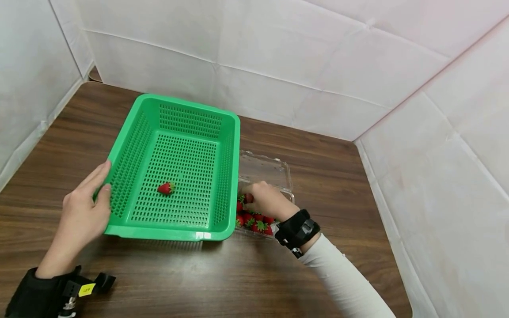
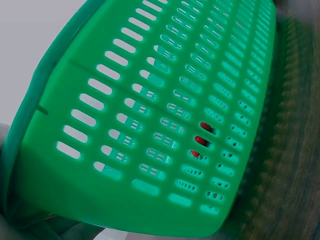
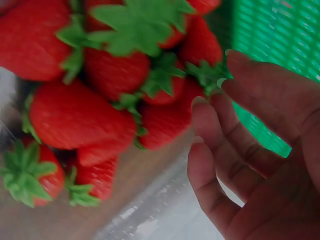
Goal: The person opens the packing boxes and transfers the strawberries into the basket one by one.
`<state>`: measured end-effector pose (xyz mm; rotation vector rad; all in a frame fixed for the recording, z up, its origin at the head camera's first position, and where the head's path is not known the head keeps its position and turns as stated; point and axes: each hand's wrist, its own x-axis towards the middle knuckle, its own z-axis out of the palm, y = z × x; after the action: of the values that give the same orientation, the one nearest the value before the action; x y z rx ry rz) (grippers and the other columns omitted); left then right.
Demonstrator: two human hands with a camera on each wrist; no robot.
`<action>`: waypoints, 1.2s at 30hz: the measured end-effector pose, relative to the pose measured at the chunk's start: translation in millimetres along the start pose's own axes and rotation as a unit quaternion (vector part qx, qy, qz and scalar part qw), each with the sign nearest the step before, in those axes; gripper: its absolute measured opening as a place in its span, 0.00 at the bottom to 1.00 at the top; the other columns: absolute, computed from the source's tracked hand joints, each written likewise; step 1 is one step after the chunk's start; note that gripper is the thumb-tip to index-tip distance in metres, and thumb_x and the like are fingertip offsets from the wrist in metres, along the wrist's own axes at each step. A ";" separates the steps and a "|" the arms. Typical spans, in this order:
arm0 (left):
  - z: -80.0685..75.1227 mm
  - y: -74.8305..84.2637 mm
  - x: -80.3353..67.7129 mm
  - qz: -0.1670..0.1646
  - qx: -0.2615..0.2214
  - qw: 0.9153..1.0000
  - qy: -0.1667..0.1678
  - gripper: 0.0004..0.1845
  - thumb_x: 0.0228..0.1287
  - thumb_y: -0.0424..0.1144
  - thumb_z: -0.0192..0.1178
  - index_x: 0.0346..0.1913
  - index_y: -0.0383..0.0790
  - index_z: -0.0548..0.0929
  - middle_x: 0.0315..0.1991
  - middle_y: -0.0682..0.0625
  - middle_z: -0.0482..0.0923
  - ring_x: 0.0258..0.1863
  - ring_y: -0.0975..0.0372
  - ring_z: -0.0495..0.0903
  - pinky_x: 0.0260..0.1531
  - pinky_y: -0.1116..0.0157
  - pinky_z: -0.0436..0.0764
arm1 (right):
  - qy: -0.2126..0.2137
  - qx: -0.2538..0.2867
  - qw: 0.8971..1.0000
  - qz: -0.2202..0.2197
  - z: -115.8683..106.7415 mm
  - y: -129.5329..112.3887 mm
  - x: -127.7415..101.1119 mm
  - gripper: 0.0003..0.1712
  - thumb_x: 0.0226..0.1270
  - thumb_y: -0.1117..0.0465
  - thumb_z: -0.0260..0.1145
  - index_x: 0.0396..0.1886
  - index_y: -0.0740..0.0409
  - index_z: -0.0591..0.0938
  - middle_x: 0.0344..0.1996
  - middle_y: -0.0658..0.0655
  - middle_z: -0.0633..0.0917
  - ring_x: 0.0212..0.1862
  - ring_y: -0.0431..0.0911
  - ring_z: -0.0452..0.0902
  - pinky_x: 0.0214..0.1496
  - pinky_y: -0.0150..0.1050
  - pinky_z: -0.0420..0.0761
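One strawberry (image 1: 166,188) lies alone on the slotted floor of the green basket (image 1: 139,115), near its middle; through the wall slots the left wrist view shows it only as red glints. Several more strawberries (image 1: 254,221) sit heaped at the near end of a clear plastic punnet (image 1: 278,170), which stands touching the basket's right wall, probably so the fruit has only a short way to travel. The right hand (image 1: 264,199) is down in that punnet. From the wrist view its fingers (image 3: 220,125) are bent and their tips touch the leafy top of one berry, but I cannot tell whether they have closed on it yet. The left hand (image 1: 85,207) lies against the basket's near left corner, fingers fairly straight along the outer wall and thumb by the rim, seemingly steadying it rather than clutching it. Everything rests on a dark wooden table (image 1: 318,176) screened by white panels (image 1: 278,57).
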<state>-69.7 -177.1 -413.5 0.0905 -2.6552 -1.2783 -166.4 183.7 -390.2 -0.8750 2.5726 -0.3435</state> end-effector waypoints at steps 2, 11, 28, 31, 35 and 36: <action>0.2 -0.4 0.1 0.001 0.001 1.000 0.002 0.26 0.78 0.37 0.38 0.76 0.46 0.54 0.75 0.40 0.55 0.43 0.52 0.83 0.28 0.68 0.61 | -0.004 -0.012 1.000 0.006 4.3 0.2 1.4 0.13 0.61 0.62 0.70 0.47 0.55 0.85 0.20 0.50 0.77 0.22 0.38 0.68 0.31 0.33 0.69; 1.6 -0.2 -1.8 0.004 0.002 1.000 0.015 0.26 0.78 0.37 0.39 0.75 0.46 0.55 0.74 0.40 0.57 0.38 0.52 0.82 0.30 0.74 0.58 | -0.009 -0.051 0.998 0.018 12.4 -3.7 4.9 0.22 0.59 0.61 0.72 0.55 0.51 0.83 0.19 0.49 0.74 0.22 0.40 0.66 0.26 0.33 0.64; 0.4 -1.2 -1.7 0.006 -0.004 1.000 0.012 0.26 0.78 0.38 0.38 0.76 0.47 0.55 0.75 0.39 0.56 0.57 0.38 0.74 0.36 0.71 0.60 | -0.023 -0.052 0.998 0.038 13.9 -0.2 4.7 0.14 0.62 0.56 0.70 0.47 0.52 0.82 0.32 0.53 0.83 0.31 0.43 0.77 0.33 0.36 0.73; 0.4 -0.6 -1.4 0.006 -0.002 1.000 0.008 0.26 0.78 0.38 0.38 0.76 0.47 0.54 0.75 0.39 0.55 0.58 0.37 0.73 0.38 0.71 0.59 | -0.021 -0.032 0.998 0.045 9.0 1.1 0.9 0.10 0.64 0.56 0.69 0.41 0.53 0.81 0.32 0.52 0.83 0.31 0.41 0.75 0.33 0.36 0.73; 0.9 0.5 -1.5 0.009 0.000 1.000 0.008 0.26 0.78 0.37 0.39 0.76 0.46 0.55 0.74 0.37 0.56 0.35 0.45 0.82 0.30 0.72 0.57 | -0.015 0.007 0.999 0.050 -1.0 1.3 -5.2 0.11 0.63 0.58 0.69 0.44 0.56 0.81 0.28 0.56 0.83 0.27 0.39 0.74 0.32 0.34 0.74; 1.0 0.8 -1.6 0.010 0.001 1.000 0.009 0.26 0.78 0.37 0.39 0.76 0.45 0.55 0.74 0.37 0.56 0.24 0.50 0.79 0.27 0.71 0.57 | -0.012 0.017 0.999 0.050 -4.3 1.2 -6.9 0.12 0.63 0.59 0.69 0.45 0.57 0.81 0.26 0.56 0.83 0.26 0.38 0.73 0.32 0.33 0.75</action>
<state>-68.3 -175.5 -413.7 0.0753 -2.6359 -1.2618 -163.9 189.4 -384.8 -0.7320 2.5699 -0.3438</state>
